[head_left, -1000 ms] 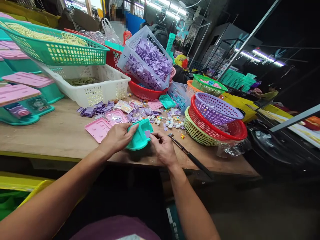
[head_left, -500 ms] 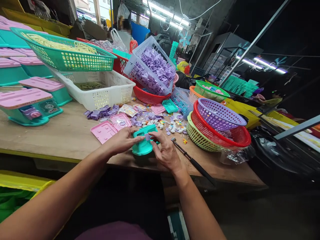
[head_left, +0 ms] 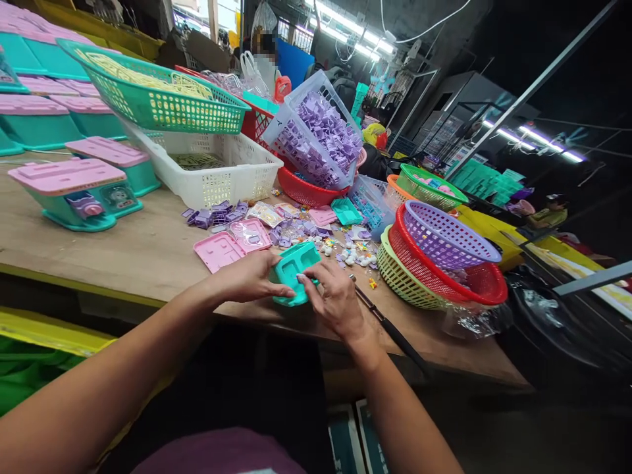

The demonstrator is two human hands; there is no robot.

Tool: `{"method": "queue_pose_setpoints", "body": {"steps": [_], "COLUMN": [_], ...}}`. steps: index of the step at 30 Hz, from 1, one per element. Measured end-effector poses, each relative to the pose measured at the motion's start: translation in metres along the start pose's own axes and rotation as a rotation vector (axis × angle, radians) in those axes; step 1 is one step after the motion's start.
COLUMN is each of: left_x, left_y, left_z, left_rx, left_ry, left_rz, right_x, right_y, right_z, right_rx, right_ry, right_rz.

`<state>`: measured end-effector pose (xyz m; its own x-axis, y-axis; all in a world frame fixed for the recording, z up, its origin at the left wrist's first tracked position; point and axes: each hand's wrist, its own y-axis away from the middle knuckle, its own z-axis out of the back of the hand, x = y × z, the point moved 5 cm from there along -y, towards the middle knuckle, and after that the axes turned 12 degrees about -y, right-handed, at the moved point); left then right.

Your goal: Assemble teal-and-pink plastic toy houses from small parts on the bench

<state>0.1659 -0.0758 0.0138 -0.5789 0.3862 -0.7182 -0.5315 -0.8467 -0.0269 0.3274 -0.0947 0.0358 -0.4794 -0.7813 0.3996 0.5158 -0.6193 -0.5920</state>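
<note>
A teal plastic toy housing rests at the near edge of the wooden table, its open side up. My left hand grips its left side with curled fingers. My right hand is closed on its right side, fingertips pressing at the front rim. A pink lid plate lies just left of it, and several small purple parts are scattered behind. The small purple piece seen earlier is hidden now.
Stacked round baskets stand at the right, and a black-handled tool lies beside my right hand. A white crate, a green basket and a tilted crate of purple parts stand behind. Finished teal-and-pink toys sit at the left.
The teal housing has been turned from its side to open side up. The purple piece my right hand held at its front is no longer visible. The camera has shifted left.
</note>
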Motion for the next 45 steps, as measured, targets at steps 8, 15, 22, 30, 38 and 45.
{"method": "queue_pose_setpoints", "body": {"steps": [8,15,22,30,38,45], "left_x": [0.001,-0.002,-0.006,-0.001,-0.008,-0.007], "left_y": [-0.002,-0.002,-0.004,-0.006,-0.006,-0.007], "left_z": [-0.008,-0.007,-0.01,-0.012,-0.015,-0.014], "left_rx": [-0.073,-0.099,-0.135,-0.128,-0.128,-0.108], "left_ry": [-0.126,-0.146,-0.37,-0.44,-0.481,-0.464], "left_rz": [0.092,0.077,0.1,0.077,0.092,0.135], "right_x": [-0.003,-0.001,0.017,0.01,0.006,0.003], "right_y": [0.01,0.009,0.007,0.008,0.012,0.005], "right_z": [-0.014,-0.015,-0.018,-0.026,-0.024,-0.02], "right_rx": [-0.048,-0.029,0.081,0.024,0.041,0.048], "right_ry": [0.027,0.099,0.436,0.359,0.324,0.242], "right_rz": [-0.11,-0.064,0.002,-0.054,-0.062,-0.088]}}
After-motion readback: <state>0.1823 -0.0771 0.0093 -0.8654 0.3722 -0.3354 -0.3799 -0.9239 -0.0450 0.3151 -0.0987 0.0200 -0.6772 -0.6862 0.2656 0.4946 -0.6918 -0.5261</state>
